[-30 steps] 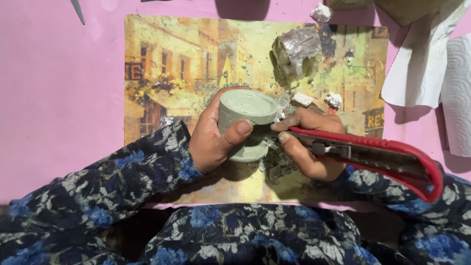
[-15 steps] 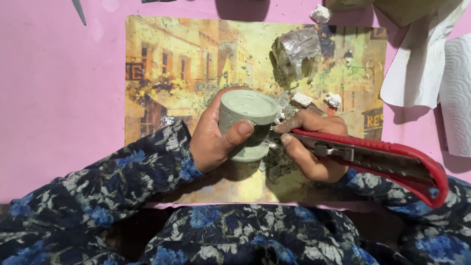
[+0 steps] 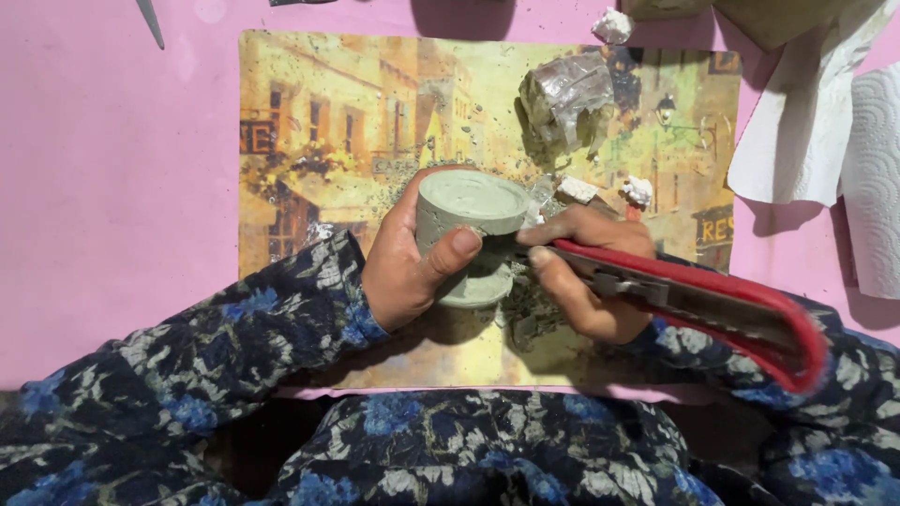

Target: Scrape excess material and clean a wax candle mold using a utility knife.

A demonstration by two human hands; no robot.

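Note:
My left hand (image 3: 408, 267) grips a pale green clay cylinder (image 3: 471, 220), thumb across its side, holding it tilted over a placemat (image 3: 328, 131) printed with a yellow street scene. My right hand (image 3: 586, 276) holds a red utility knife (image 3: 712, 305) with its tip at the cylinder's right side, near the rim. Grey-green shavings lie on the mat under both hands. The blade tip itself is hidden between my fingers and the cylinder.
A crumpled clear wrap with grey clay (image 3: 567, 94) and small white lumps (image 3: 637, 192) lie on the mat's upper right. White paper towel (image 3: 825, 122) sits at the right on the pink table (image 3: 112, 187). A metal point (image 3: 150, 23) shows at top left.
My right hand and the knife have shifted slightly along the cylinder's side. The left hand keeps the same grip.

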